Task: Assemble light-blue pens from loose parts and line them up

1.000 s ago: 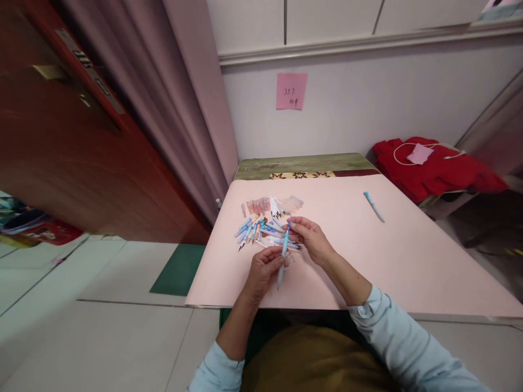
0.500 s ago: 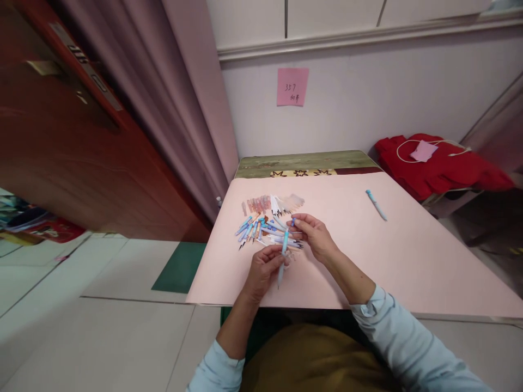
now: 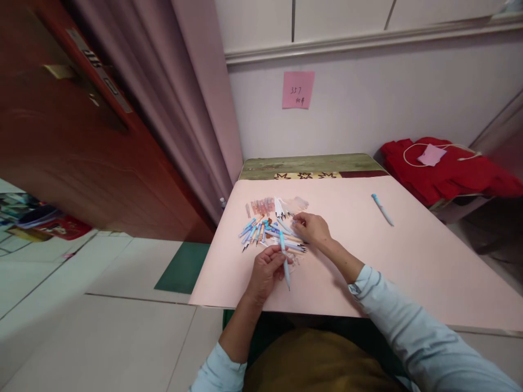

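My left hand (image 3: 265,272) is closed round a light blue pen barrel (image 3: 285,262), its tip pointing toward me and slightly right. My right hand (image 3: 312,229) rests with curled fingers over a pile of pen parts (image 3: 269,228), blue barrels, white tips and clear pieces, on the pink sheet (image 3: 368,256). Its fingertips pinch at something small in the pile that I cannot make out.
A finished light blue pen (image 3: 383,209) lies alone at the right of the sheet. Red cloth (image 3: 445,169) with a white cord sits on a seat at the right. A dark wooden door (image 3: 61,136) and curtain stand left. A pink note (image 3: 298,90) hangs on the wall.
My right hand has let go of the pen's top end and reached forward into the pile. The left hand keeps the barrel, now tilted the other way.
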`<state>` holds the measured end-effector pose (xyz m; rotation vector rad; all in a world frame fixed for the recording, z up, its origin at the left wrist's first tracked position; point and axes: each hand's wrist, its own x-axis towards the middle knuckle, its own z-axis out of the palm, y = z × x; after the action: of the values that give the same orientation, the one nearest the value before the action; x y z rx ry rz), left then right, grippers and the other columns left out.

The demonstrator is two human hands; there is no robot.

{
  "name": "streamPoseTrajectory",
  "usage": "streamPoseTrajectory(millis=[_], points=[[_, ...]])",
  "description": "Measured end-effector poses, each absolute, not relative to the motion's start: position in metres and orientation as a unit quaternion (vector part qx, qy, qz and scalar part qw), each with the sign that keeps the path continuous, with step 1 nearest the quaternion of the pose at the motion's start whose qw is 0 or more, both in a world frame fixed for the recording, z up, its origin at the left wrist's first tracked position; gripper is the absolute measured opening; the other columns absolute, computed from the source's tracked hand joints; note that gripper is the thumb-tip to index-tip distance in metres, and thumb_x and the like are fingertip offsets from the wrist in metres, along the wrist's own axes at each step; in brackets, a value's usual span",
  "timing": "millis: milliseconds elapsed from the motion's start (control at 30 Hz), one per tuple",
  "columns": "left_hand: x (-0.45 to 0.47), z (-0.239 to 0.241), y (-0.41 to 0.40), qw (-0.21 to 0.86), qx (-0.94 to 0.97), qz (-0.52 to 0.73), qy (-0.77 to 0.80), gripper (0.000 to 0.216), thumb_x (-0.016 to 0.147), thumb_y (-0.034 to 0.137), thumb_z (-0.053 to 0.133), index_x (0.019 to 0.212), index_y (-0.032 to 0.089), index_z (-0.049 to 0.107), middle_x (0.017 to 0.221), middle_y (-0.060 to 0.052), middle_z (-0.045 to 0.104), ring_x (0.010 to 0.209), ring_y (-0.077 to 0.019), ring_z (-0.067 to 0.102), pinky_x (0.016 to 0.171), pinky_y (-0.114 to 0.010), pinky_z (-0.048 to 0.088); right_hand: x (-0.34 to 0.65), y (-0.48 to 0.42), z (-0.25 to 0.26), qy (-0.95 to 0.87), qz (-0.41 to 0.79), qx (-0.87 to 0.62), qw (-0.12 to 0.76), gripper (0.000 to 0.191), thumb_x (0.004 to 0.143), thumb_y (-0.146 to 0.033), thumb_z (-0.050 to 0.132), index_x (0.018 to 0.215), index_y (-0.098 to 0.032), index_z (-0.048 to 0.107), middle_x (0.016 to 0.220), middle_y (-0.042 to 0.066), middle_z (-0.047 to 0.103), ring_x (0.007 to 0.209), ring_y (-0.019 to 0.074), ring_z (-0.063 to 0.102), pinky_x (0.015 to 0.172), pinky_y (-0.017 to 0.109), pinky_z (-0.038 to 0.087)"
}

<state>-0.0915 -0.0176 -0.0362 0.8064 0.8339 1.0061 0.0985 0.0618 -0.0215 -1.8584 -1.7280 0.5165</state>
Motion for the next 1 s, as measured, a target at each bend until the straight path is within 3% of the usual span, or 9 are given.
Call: streamPoseTrajectory(millis=[100, 400, 633, 833, 1000], points=[[-0.092, -0.036, -0.018, 0.720, 0.365, 0.455, 0.377, 0.043, 0.069, 0.037, 0.078, 0.102, 0.011, 0.065, 0.074, -0.007, 0.070, 0.045, -0.0067, 0.049, 0.041, -0.019, 0.032, 0.090, 0.066, -0.012, -0.670, 0.148, -0.700, 0.201, 0.024, 0.081, -0.032, 0.059, 0.101, -0.026, 0.073, 0.093, 0.002, 0.074, 0.086, 0.0201, 0.064, 0.071, 0.027, 0.042], [-0.091, -0.034, -0.017, 0.723, 0.358, 0.468, 0.362, 0.040, 0.070, 0.034, 0.078, 0.101, 0.012, 0.066, 0.073, -0.006, 0.070, 0.044, -0.0067, 0.049, 0.042, -0.019, 0.033, 0.042, 0.088, 0.011, -0.804, 0.065, -0.578, 0.126, 0.031, 0.096, -0.032, 0.043, 0.106, -0.025, 0.072, 0.113, 0.006, 0.067, 0.103, 0.0182, 0.059, 0.081, 0.025, 0.041], [-0.093, -0.033, -0.019, 0.736, 0.315, 0.473, 0.366, 0.042, 0.066, 0.032, 0.081, 0.100, 0.012, 0.066, 0.071, -0.007, 0.069, 0.050, -0.0102, 0.055, 0.047, -0.020, 0.039, 0.019, 0.114, 0.009, -0.832, 0.037, -0.550, 0.063, 0.037, 0.096, -0.031, 0.042, 0.100, -0.015, 0.075, 0.101, 0.015, 0.069, 0.098, 0.0230, 0.060, 0.086, 0.030, 0.040], [-0.093, -0.032, -0.018, 0.737, 0.320, 0.480, 0.353, 0.039, 0.066, 0.031, 0.081, 0.097, 0.012, 0.067, 0.068, -0.005, 0.067, 0.052, -0.0113, 0.056, 0.046, -0.020, 0.039, 0.008, 0.119, 0.008, -0.834, 0.008, -0.551, 0.031, 0.035, 0.093, -0.030, 0.044, 0.099, -0.011, 0.074, 0.107, 0.020, 0.068, 0.103, 0.0288, 0.060, 0.088, 0.039, 0.039], [-0.092, -0.032, -0.018, 0.738, 0.321, 0.480, 0.349, 0.039, 0.066, 0.032, 0.082, 0.096, 0.012, 0.067, 0.069, -0.005, 0.067, 0.051, -0.0109, 0.056, 0.043, -0.019, 0.037, -0.002, 0.125, 0.009, -0.825, 0.000, -0.564, 0.003, 0.030, 0.088, -0.022, 0.049, 0.103, -0.010, 0.072, 0.107, 0.022, 0.068, 0.101, 0.0283, 0.063, 0.089, 0.042, 0.038]])
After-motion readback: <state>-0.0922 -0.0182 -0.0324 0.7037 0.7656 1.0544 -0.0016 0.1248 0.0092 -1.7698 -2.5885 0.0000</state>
